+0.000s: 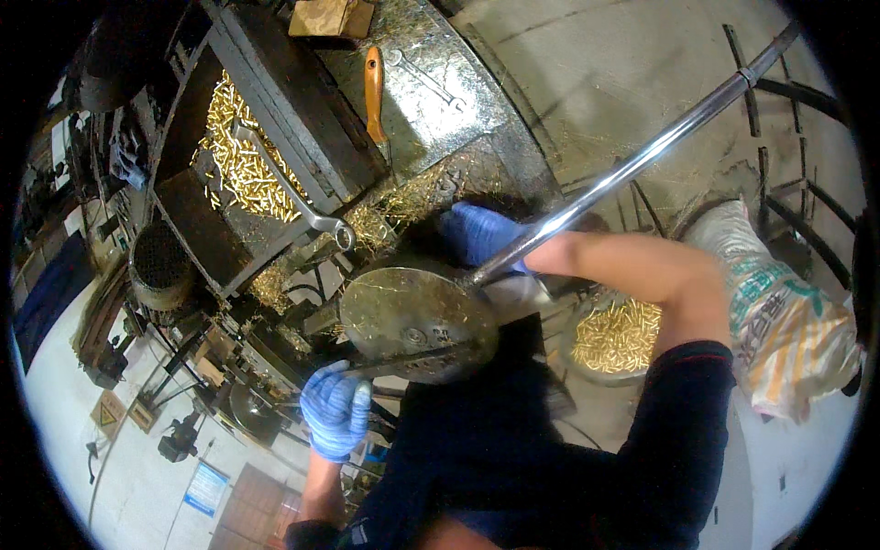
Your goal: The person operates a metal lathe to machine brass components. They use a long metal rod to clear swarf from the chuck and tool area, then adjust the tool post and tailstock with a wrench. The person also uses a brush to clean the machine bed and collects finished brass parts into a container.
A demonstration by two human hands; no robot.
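Note:
My left hand (pixel 335 411), in a blue knit glove, is curled at the lower left edge of a round, greasy metal disc (pixel 412 302). A thin dark strip (pixel 412 360) runs across the disc from its fingertips; I cannot tell whether the fingers grip it. Beyond the disc, my right hand (pixel 481 234), gloved in blue, reaches into a dark part of the machine strewn with brass shavings (pixel 417 197). Its fingers are blurred in shadow. A long shiny steel bar (pixel 632 170) rises from the disc's right side and crosses in front of the right wrist.
A dark metal tray (pixel 188 206) holds many small brass pieces (pixel 247 160) and a large wrench (pixel 298 197). A wooden-handled tool (pixel 374 92), smaller wrench (pixel 426 81) and cardboard box (pixel 332 16) lie beyond. At right are a container of brass pieces (pixel 614 339) and a sack (pixel 779 312).

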